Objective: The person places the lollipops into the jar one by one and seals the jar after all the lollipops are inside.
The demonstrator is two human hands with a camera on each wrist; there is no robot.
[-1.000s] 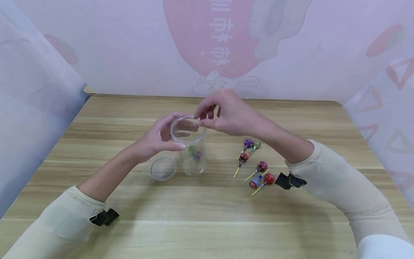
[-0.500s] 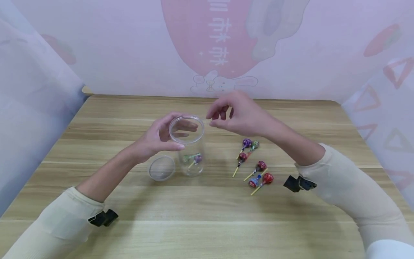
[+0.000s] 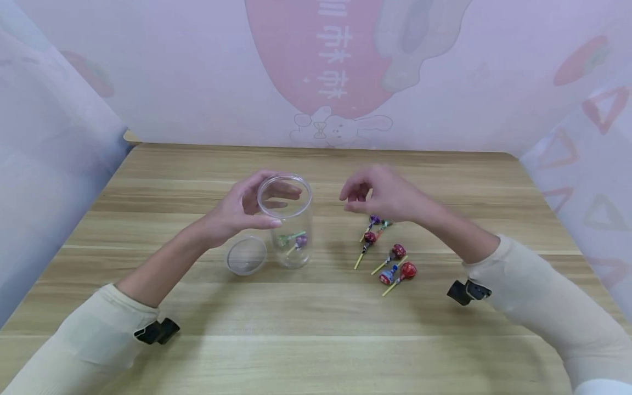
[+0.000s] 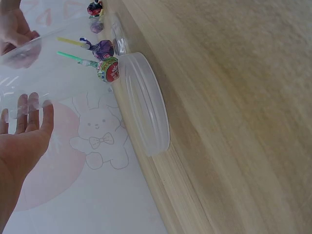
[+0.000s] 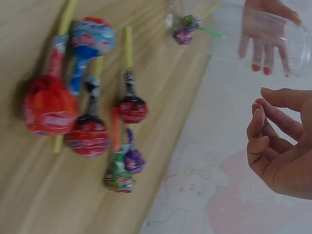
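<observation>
The left hand (image 3: pixel 242 211) is gripping a clear jar (image 3: pixel 291 222) near its rim, fingers curled around the far side and thumb across the front. The jar is standing upright on the wooden table (image 3: pixel 316 329), mouth open. Inside it, 2 lollipops (image 3: pixel 293 240) are lying at the bottom, 1 purple and 1 green-wrapped; the left wrist view is showing them (image 4: pixel 102 61) through the plastic.

The lid (image 3: pixel 246 255) is lying flat on the table, just left of the jar and a bit nearer the person, touching or almost touching its base, can't tell which. In the left wrist view the lid (image 4: pixel 146 105) is sitting right beside the jar's bottom.

The right hand (image 3: pixel 382 195) is hovering right of the jar, holding nothing, fingers loosely curled and thumb close to the fingertips. It's hanging just over the far end of a pile of loose lollipops (image 3: pixel 387 252), not touching them as far as I can see.

That pile is lying right of the jar, well apart from it. I'm counting 6 in the right wrist view: 2 red ones (image 5: pixel 48 109), 1 blue (image 5: pixel 90 39), 1 dark red (image 5: pixel 131 108), 1 green (image 5: pixel 118 178) and 1 purple (image 5: pixel 134 158), sticks crossing each other.
</observation>
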